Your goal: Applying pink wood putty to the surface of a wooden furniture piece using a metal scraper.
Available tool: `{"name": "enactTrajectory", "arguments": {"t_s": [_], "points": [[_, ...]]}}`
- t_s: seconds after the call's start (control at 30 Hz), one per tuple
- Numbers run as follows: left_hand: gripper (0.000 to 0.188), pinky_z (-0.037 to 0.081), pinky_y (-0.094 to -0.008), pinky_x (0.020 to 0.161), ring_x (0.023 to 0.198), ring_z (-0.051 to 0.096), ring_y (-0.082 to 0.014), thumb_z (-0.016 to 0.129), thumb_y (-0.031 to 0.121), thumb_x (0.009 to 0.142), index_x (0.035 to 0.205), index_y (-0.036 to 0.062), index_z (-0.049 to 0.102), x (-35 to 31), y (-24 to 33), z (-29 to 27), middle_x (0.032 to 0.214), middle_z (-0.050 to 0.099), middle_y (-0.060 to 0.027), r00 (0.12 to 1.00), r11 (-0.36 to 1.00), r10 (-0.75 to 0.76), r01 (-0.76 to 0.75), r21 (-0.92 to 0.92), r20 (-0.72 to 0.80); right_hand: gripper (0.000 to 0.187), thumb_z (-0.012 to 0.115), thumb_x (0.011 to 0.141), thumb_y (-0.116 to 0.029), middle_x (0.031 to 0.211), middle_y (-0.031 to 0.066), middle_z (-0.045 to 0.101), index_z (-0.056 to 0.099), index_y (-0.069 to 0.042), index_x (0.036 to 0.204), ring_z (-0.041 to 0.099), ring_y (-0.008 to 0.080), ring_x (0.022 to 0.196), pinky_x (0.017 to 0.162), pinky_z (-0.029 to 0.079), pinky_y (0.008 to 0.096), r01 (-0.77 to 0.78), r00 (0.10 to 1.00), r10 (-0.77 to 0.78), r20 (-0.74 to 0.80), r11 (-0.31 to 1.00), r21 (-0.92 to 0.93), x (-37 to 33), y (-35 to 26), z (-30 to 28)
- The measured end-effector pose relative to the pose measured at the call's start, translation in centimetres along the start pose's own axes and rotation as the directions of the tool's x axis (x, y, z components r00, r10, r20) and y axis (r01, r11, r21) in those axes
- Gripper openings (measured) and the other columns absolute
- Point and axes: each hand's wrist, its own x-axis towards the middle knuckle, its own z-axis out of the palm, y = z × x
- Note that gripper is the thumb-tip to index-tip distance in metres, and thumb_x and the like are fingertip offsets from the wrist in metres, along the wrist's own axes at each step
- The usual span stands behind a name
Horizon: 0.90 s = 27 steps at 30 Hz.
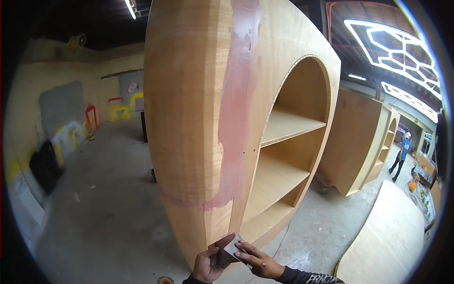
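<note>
Low in front of me, my left hand (206, 266) is closed around a flat piece smeared with dark reddish putty (224, 243). My right hand (263, 263) grips a pale grey flat scraper (232, 248), its fingers laid along the blade. Scraper and smeared piece meet or overlap; exact contact is hard to make out. Both hands are close to the lower end of a tall plywood cabinet (182, 104). Down the cabinet's rounded corner runs a wide band of pinkish-red filler (236, 104), which turns left near the bottom as a thinner smear.
Arched shelves (288, 132) open on the cabinet's right side. Another plywood cabinet (352, 137) stands behind, and a curved plywood sheet (390, 232) lies on the floor at right. A person in blue (403, 151) is farther off. A small round container (165, 280) sits below.
</note>
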Motion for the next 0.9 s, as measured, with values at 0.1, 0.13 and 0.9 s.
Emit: {"name": "enactTrajectory", "arguments": {"t_s": [0.1, 0.13, 0.9], "points": [[0.035, 0.053, -0.0418, 0.089, 0.103, 0.065, -0.0242, 0.053, 0.011, 0.091, 0.124, 0.0012, 0.055, -0.3, -1.5, -0.2, 0.119, 0.064, -0.0092, 0.956, 0.976, 0.216, -0.205, 0.075, -0.196, 0.059, 0.046, 0.085, 0.013, 0.143, 0.0191, 0.046, 0.046, -0.005, 0.141, 0.049, 0.0374, 0.131, 0.107, 0.043, 0.0386, -0.301, 0.948, 0.302, 0.097, 0.953, -0.024, -3.1, 1.3, -1.5], [0.035, 0.053, -0.0418, 0.089, 0.103, 0.065, -0.0242, 0.053, 0.011, 0.091, 0.124, 0.0012, 0.055, -0.2, -2.3, -0.6, 0.119, 0.064, -0.0092, 0.952, 0.973, 0.229, -0.217, 0.082, -0.204, 0.059, 0.046, 0.085, 0.013, 0.143, 0.0191, 0.046, 0.046, -0.005, 0.141, 0.049, 0.0374, 0.131, 0.107, 0.043, 0.0386, -0.292, 0.951, 0.292, 0.101, 0.956, -0.012, -4.5, 2.3, -1.4], [0.039, 0.053, -0.0397, 0.094, 0.113, 0.062, -0.0263, 0.048, 0.015, 0.094, 0.129, -0.0010, 0.051, -1.3, -4.0, -2.5, 0.129, 0.059, -0.0159, 0.958, 0.959, 0.283, -0.281, 0.042, -0.045, 0.078, 0.054, 0.070, 0.021, 0.143, 0.0195, 0.046, 0.048, -0.009, 0.142, 0.039, 0.0442, 0.136, 0.113, 0.035, 0.0481, 0.272, 0.933, -0.314, 0.176, 0.935, 0.227, 1.7, -2.0, -5.2]]}}
